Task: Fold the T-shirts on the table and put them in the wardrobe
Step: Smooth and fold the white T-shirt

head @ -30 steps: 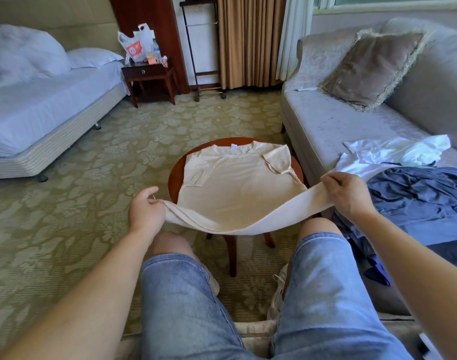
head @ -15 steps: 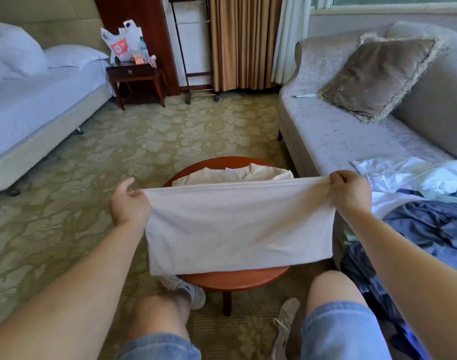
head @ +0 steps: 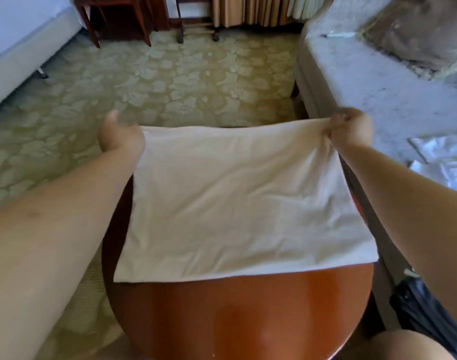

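Note:
A cream T-shirt (head: pixel 237 206) lies folded in half on the round brown wooden table (head: pixel 243 315), its fold line toward me and its far edge at the table's far rim. My left hand (head: pixel 119 135) grips the far left corner of the shirt, thumb raised. At the far right corner my right hand (head: pixel 349 126) pinches the bunched fabric. Both arms reach out over the table. The neckline and sleeves are hidden under the folded layer.
A grey sofa (head: pixel 378 81) runs along the right, with white clothes (head: pixel 440 157) and a dark garment (head: pixel 424 307) on it. A bed (head: pixel 19 40) stands at the far left, a dark nightstand (head: pixel 115 14) behind. Patterned carpet (head: pixel 170 81) lies beyond the table.
My hands carried the shirt's bottom hem up and forward over the upper part, folding it in half onto the table. The view leaned forward over the table.

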`<control>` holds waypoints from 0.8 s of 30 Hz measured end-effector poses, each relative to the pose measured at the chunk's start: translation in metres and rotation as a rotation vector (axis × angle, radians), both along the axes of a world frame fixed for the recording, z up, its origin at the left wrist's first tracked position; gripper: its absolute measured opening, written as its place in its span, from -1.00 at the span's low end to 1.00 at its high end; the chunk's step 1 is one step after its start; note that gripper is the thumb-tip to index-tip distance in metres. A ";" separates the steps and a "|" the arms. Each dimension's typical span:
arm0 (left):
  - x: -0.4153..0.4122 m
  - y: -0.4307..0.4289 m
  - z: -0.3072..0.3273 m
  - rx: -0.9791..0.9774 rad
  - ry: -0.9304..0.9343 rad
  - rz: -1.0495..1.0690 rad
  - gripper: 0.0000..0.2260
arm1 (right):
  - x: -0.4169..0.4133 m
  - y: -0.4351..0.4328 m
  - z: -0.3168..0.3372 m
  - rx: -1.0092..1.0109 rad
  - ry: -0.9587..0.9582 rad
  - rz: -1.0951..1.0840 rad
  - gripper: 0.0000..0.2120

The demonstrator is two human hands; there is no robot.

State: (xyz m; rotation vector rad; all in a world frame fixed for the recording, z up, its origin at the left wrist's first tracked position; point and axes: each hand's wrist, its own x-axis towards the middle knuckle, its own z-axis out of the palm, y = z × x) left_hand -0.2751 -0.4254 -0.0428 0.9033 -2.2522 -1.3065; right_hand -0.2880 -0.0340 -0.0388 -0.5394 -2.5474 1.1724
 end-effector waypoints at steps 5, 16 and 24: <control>0.054 0.051 -0.037 -0.484 -0.121 -0.378 -0.37 | 0.047 -0.033 -0.044 0.232 -0.159 0.251 -0.40; 0.167 0.076 -0.072 -0.769 -0.581 -0.568 -0.39 | 0.166 -0.045 -0.079 0.695 -0.431 0.498 -0.26; 0.182 0.076 -0.075 -0.810 -0.558 -0.550 -0.42 | 0.186 -0.038 -0.080 0.648 -0.337 0.508 -0.24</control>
